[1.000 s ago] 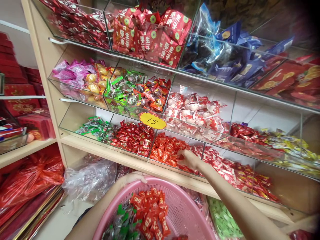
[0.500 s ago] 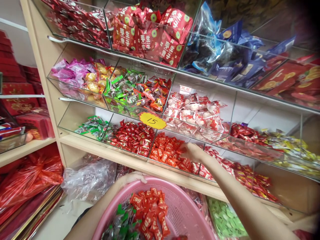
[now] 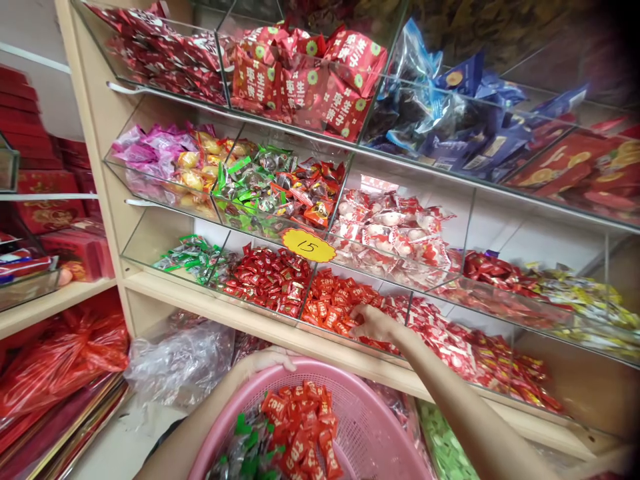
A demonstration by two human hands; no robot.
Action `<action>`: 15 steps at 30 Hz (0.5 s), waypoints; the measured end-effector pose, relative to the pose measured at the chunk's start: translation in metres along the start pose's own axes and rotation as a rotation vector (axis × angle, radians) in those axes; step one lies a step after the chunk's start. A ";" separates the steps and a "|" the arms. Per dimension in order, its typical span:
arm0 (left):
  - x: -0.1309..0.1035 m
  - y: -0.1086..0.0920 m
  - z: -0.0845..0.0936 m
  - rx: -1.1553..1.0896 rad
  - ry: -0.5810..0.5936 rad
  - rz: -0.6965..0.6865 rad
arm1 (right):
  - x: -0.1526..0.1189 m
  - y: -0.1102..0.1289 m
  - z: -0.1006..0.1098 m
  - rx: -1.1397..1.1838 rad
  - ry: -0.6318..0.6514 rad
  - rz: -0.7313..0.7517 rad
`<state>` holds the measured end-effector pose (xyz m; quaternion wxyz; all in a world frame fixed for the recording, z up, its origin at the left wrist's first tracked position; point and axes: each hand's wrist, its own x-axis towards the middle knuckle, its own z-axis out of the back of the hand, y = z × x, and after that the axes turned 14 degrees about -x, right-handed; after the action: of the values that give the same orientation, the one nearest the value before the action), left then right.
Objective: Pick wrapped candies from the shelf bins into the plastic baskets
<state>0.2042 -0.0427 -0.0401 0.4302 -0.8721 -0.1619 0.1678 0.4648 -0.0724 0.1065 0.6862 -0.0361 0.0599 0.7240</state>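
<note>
My left hand (image 3: pixel 267 361) grips the far left rim of a pink plastic basket (image 3: pixel 370 400), its fingers lying over the edge. Inside the basket are red-orange wrapped candies (image 3: pixel 305 427) and, to their left, clear-and-green wrapped candies (image 3: pixel 247 440). My right hand (image 3: pixel 373 325) is down in a lower-shelf bin, at the right part of a heap of red-orange wrapped candies (image 3: pixel 330 300). Its thumb and fingers are bent but apart, touching the candies, and I see nothing held between them. The undersides of the fingers are partly hidden.
Dark red candies (image 3: pixel 273 277) fill the bin to the left, and red-and-white candies (image 3: pixel 435 327) lie to the right. A yellow price tag (image 3: pixel 309 246) marked 15 hangs on the clear shelf front above. Below the wooden ledge (image 3: pixel 200 300) lies a crumpled clear plastic bag (image 3: pixel 183 367).
My right hand has shifted slightly left and lower over the red-orange candies, its fingers more apart. The left hand keeps its hold on the basket. The view has moved slightly.
</note>
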 end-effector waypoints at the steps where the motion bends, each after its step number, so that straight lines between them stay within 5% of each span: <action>1: 0.000 0.000 0.001 0.001 -0.003 -0.001 | 0.001 0.000 0.000 0.008 0.009 -0.001; 15: -0.001 0.000 -0.001 0.011 -0.001 -0.011 | -0.004 0.000 0.006 0.098 -0.044 -0.035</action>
<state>0.2040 -0.0435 -0.0393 0.4356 -0.8688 -0.1663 0.1666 0.4653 -0.0753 0.1127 0.7010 0.0125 0.0797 0.7086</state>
